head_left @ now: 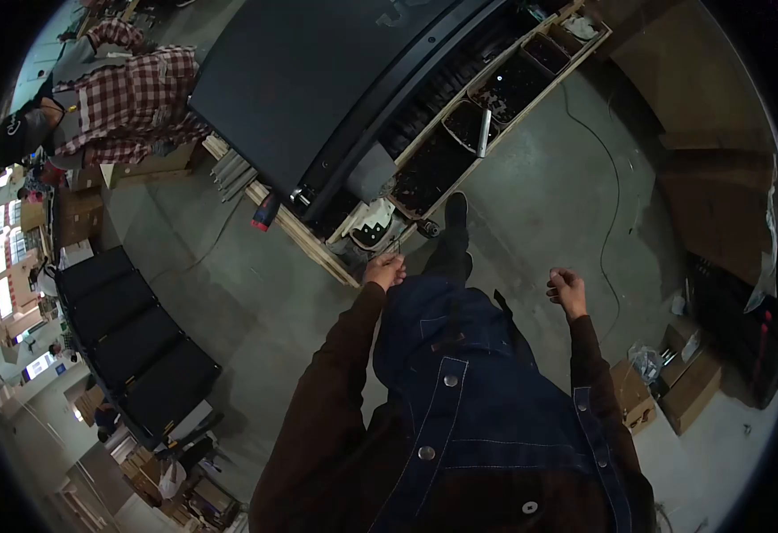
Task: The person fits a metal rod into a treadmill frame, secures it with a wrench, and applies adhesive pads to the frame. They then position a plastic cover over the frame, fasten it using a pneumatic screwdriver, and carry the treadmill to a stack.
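Note:
My left hand (385, 270) is closed, with the fingertips pinched together beside the near end of the wooden tray frame (506, 139). A thin dark piece seems to stick up at its fingertips, too small to name. Just beyond it is a white tub (378, 213) with a jagged edge and dark contents. My right hand (567, 291) hangs over the floor at the right, apart from everything, its fingers curled in and nothing showing in them. Several bins (438, 169) of small dark pieces line the frame, and a silver bar (485, 133) lies across one of them.
A large black panelled unit (291, 89) stands ahead. A red and blue tool (265, 213) is at its corner. A person in a checked shirt (131, 102) stands at the upper left. Black panels (135, 338) stand left; a cable (615, 195) and cardboard boxes (686, 391) lie right.

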### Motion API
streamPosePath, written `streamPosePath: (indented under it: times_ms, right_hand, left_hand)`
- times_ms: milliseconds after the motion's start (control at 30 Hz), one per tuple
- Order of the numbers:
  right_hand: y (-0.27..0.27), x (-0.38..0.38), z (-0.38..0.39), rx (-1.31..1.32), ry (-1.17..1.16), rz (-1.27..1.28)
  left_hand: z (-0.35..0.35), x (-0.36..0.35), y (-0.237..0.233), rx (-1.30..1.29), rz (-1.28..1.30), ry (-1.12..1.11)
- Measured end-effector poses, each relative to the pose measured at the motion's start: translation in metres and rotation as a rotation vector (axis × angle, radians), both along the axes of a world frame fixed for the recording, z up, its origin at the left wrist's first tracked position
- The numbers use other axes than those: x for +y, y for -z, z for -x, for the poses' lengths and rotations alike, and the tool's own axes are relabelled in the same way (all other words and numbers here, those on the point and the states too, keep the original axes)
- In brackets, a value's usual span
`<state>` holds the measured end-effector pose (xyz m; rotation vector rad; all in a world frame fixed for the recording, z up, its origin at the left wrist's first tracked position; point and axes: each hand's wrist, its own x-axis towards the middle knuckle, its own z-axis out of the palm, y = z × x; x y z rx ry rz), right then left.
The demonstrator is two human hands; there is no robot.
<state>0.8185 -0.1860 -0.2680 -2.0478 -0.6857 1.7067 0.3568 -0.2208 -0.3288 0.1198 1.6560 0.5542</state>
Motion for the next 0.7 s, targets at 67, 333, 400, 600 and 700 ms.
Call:
streamPosePath:
  times_ms: [67,333,400,600,700]
  right_hand:
    - [0.003,0.014,0.006,-0.010,-0.077,0.016]
    - [0.010,0.051,0.008,-0.064,-0.356,0.119]
    - [0.007,0.063,-0.004,-0.115,-0.542,0.057]
    - [-0.008,0.146,-0.027,-0.231,-0.506,-0.002]
    - [-0.018,0.212,-0.021,-0.144,-0.381,-0.078]
  left_hand:
    - [-0.015,0.012,0.006,-0.030,-0.073,-0.108]
    - [-0.040,0.059,0.066,-0.241,-0.026,-0.758]
    - [-0.045,0.058,0.070,-0.228,-0.062,-0.898]
    - [-0.062,0.028,0.018,-0.285,-0.128,-0.434]
    - [-0.080,0.077,-0.072,0.015,-0.525,-0.074]
